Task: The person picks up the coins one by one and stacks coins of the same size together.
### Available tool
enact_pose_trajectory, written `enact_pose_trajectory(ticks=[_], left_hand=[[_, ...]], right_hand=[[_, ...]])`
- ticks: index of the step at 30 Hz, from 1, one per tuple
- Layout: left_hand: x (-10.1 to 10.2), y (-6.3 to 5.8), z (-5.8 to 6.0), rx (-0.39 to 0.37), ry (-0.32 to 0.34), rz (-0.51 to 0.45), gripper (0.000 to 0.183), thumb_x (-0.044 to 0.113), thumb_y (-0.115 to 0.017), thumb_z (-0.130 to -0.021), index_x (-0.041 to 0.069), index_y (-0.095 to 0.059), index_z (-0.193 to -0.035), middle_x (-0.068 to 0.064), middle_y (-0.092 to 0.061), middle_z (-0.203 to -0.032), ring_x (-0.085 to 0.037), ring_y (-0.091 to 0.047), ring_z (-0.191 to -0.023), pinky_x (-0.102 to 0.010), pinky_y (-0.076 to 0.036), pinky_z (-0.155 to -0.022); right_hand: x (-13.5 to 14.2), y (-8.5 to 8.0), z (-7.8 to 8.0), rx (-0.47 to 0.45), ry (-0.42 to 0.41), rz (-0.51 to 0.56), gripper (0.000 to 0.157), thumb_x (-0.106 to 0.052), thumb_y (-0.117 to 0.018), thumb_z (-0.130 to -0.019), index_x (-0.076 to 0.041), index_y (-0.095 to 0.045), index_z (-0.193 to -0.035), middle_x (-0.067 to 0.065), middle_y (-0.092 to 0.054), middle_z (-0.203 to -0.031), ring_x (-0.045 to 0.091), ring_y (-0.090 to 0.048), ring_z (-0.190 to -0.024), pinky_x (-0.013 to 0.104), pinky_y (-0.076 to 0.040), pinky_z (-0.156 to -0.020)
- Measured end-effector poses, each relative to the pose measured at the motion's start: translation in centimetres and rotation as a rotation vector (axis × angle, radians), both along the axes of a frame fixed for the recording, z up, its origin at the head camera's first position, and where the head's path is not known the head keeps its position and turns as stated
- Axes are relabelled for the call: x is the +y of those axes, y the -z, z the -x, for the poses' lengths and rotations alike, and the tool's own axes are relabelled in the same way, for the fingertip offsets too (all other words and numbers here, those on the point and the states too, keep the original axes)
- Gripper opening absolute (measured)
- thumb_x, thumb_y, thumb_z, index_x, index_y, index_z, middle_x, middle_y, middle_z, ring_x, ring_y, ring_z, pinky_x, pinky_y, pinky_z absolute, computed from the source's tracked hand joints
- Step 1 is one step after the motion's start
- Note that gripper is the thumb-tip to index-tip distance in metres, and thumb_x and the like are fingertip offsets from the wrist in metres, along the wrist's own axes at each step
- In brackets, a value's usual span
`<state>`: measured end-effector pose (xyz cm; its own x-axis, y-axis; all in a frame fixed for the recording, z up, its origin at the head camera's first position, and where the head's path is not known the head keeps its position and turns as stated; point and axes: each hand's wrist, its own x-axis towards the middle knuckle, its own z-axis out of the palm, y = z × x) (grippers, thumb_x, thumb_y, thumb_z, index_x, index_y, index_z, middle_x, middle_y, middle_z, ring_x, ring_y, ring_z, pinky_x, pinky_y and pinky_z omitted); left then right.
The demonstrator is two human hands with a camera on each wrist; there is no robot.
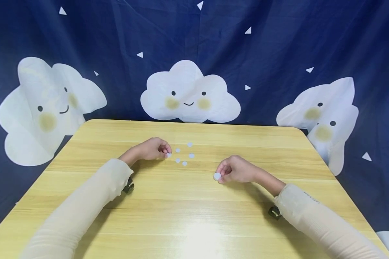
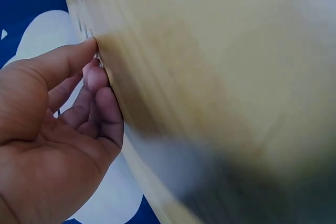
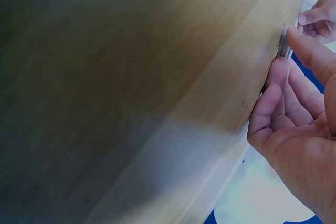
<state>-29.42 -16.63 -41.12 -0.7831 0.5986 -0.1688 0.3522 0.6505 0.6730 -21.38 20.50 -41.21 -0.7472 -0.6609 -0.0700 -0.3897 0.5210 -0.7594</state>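
Note:
Toward the back of the wooden table, my left hand (image 1: 153, 148) pinches a small round white disc (image 1: 169, 155) at the tips of thumb and fingers. The left wrist view shows that hand (image 2: 63, 108) from the palm side, its fingertips right at the tabletop. My right hand (image 1: 238, 169), nearer the front, holds a short stack of white discs (image 1: 217, 176) at its fingertips. In the right wrist view the stack (image 3: 284, 43) shows edge-on between thumb and fingers. Several loose discs (image 1: 191, 155) lie flat between the two hands.
The light wooden table (image 1: 168, 208) has rounded back corners. Behind it hangs a dark blue curtain (image 1: 123, 28) with white clouds and small triangles. A black strap device (image 1: 128, 185) sits under the left cuff, another (image 1: 274, 212) under the right.

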Motion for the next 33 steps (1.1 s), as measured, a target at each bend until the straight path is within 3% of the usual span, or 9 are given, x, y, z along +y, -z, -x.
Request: enact_pose_trajectory(ticks=[14,33], left_hand=[[0.6,0.0,-2.9,0.019,0.041,-0.014,0.010,0.001,-0.073,-0.092,0.005,-0.071,-0.101,-0.001,-0.065,-0.089,-0.014,-0.058,-0.083,-0.032,-0.050,-0.082],[2.8,0.1,-5.0,0.016,0.081,-0.026,0.011,0.003,-0.074,-0.091,0.007,-0.070,-0.101,0.000,-0.066,-0.090,-0.012,-0.060,-0.086,-0.027,-0.053,-0.082]], right_hand=[[0.1,0.0,0.3,-0.003,-0.022,0.004,0.017,-0.005,-0.085,-0.082,-0.002,-0.076,-0.095,0.001,-0.072,-0.082,0.013,-0.066,-0.077,0.027,-0.058,-0.075],[0.2,0.1,0.3,-0.029,-0.022,0.016,0.019,-0.005,-0.086,-0.081,-0.001,-0.075,-0.097,0.003,-0.074,-0.084,0.015,-0.066,-0.079,0.027,-0.057,-0.075]])
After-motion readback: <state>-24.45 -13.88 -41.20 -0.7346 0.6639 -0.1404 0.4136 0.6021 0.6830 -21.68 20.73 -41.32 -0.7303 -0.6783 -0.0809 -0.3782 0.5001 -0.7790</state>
